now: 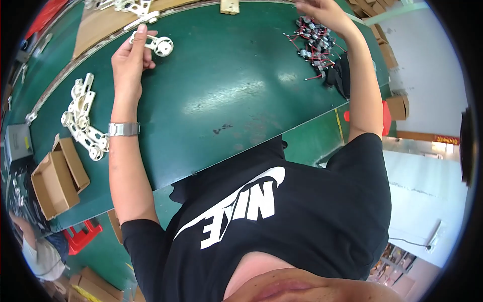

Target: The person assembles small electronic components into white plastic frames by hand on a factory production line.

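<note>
Between the thumb and fingers of my left hand is a white plastic part with a narrow arm and a round, spoked ring end. The ring points right, above the green tabletop. My right hand reaches to the far right, at the upper edge of the view, which cuts off part of it. Its visible fingers are stretched out, with nothing seen in them. Just below that hand lies a heap of small motors with red and black wires. Several similar white plastic parts lie to the left of my left forearm.
More white parts sit on a brown board at the far left. An open cardboard box stands near the left edge. A wooden block is at the far edge; black cloth lies beside the motors. Another person is at lower left.
</note>
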The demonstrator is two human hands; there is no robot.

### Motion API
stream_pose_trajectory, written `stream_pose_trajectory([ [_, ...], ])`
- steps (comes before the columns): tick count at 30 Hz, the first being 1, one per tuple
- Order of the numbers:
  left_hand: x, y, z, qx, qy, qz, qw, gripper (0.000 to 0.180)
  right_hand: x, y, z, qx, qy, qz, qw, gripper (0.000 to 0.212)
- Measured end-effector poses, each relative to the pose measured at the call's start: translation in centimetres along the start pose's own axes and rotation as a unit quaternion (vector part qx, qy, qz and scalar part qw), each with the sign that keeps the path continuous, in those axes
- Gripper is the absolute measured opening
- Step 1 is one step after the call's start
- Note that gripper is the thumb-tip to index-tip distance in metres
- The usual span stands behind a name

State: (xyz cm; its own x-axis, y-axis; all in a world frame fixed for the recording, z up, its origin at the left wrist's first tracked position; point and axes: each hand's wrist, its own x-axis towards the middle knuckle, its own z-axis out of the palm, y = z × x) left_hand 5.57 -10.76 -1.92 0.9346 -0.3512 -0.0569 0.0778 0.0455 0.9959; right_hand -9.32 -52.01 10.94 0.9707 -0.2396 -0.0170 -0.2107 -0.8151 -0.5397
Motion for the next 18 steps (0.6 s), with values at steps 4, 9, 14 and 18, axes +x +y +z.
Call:
stream_pose_trajectory([
  [4, 0.1, -1.2, 1.3, -0.024, -0.017, -0.016, 0.999, 0.039, -3.9, 4.8, 1.0, -0.189, -0.064, 0.003, 0.980, 0.017],
  [9, -0.9, -1.6, 2.4, -0.048, -0.064, 0.007, 0.997, 0.030, -8.0, 4.4, 4.7, -0.294, 0.007, -0.061, 0.954, 0.020],
  [14, -0.6, -1.9, 2.4, -0.037, -0.123, 0.031, 0.991, 0.036, -7.7, 5.7, 6.1, -0.319, 0.027, -0.039, 0.947, 0.032],
  [18, -0.5, -2.0, 2.0, -0.039, -0.131, 0.020, 0.990, 0.030, -6.7, 4.5, 5.9, -0.279, -0.019, 0.021, 0.960, 0.030],
])
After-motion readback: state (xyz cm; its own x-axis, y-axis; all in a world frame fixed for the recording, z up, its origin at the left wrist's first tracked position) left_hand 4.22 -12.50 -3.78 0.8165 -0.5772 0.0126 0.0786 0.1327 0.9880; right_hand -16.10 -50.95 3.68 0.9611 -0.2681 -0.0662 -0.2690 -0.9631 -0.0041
